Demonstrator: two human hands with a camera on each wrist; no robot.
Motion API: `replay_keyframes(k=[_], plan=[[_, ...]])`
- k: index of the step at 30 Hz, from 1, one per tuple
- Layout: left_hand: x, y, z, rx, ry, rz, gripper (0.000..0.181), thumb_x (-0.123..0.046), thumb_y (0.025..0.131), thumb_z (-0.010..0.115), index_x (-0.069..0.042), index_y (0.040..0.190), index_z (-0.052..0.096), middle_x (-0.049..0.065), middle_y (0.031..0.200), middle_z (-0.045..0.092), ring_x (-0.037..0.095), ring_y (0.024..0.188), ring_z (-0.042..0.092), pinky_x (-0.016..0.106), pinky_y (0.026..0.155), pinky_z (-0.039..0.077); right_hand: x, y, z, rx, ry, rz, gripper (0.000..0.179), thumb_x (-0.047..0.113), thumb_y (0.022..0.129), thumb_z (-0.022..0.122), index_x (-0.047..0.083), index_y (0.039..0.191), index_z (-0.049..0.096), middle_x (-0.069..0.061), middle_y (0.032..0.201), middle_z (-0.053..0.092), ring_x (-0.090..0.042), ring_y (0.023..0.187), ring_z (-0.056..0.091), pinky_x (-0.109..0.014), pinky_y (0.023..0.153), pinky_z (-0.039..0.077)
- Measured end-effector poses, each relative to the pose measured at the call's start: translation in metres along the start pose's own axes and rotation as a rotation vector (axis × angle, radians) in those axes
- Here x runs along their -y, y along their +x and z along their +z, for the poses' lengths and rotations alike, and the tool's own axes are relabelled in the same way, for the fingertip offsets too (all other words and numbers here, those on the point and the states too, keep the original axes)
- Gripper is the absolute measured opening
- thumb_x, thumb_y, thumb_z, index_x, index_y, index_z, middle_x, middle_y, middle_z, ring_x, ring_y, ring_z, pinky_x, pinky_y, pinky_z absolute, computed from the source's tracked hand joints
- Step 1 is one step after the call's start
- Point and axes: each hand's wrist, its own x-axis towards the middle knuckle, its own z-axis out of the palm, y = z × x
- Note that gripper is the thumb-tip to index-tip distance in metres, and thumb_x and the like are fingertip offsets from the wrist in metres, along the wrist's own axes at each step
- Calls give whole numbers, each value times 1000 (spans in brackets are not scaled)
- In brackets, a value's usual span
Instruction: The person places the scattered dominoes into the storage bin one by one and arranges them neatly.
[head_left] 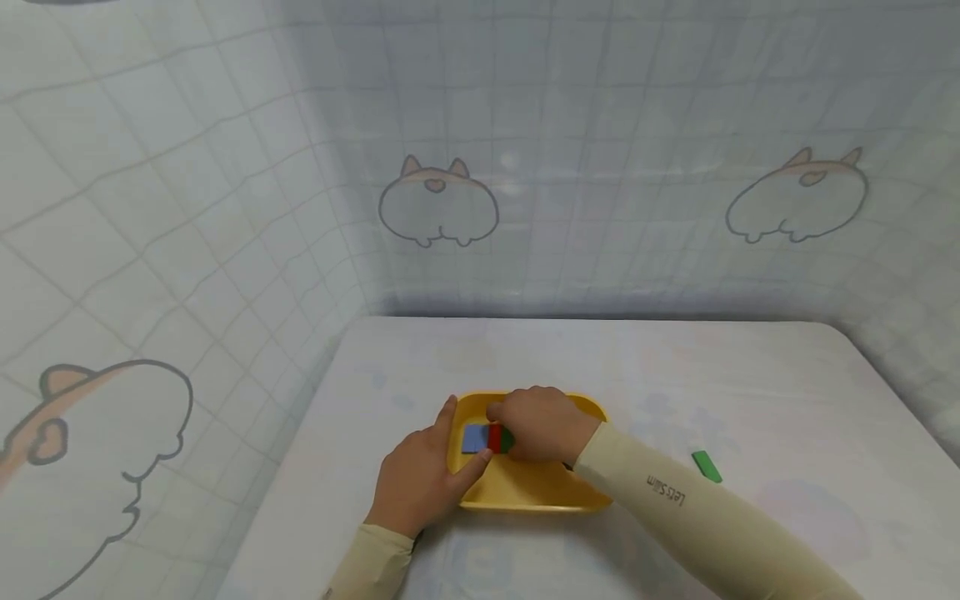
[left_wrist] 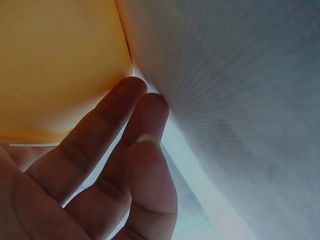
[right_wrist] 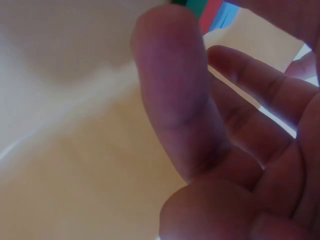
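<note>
A yellow tray (head_left: 536, 500) rests on the table, with blue blocks (head_left: 475, 438), a red block (head_left: 494, 437) and a green block (head_left: 507, 440) in a row inside it. My left hand (head_left: 416, 479) holds the tray's left side, the thumb reaching over the rim towards the blocks. In the left wrist view its fingertips (left_wrist: 152, 112) lie against the outer wall. Over the tray, my right hand (head_left: 543, 425) pinches the green block at the row's right end. The right wrist view shows a finger (right_wrist: 172, 65) covering most of that block, with red and blue beyond.
Right of the tray, a loose flat green block (head_left: 707, 467) lies on the white patterned table (head_left: 637, 358). A pale checked cloth (head_left: 600, 167) with cartoon animal prints hangs behind and on both sides. The right forearm (head_left: 675, 500) crosses the tray's right edge.
</note>
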Motion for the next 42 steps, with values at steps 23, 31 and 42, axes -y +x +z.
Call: replay_keyframes(k=[23,31,42], plan=[[-4,8,-2,11,7,-36,98,-84,92,50,-19,164,39,5,96,74,21,82,68,40,61,55,-48,-79,-52,-222,116,73,41,37,91,83,18,127,73,7,112,75,-13,94,70,-36,77,57],[-4,16,-3,33,-2,-54,99,-85,92,50,-18,165,39,2,92,72,20,82,68,38,56,52,-89,-128,-56,-299,134,208,38,36,89,85,24,123,72,13,106,72,0,62,54,-29,63,50],[-9,27,3,52,8,-72,100,-86,92,46,-18,165,37,-2,80,65,19,77,66,38,56,52,-137,-178,-45,-249,155,339,41,29,88,87,20,124,72,8,106,71,-1,63,51,-26,59,47]])
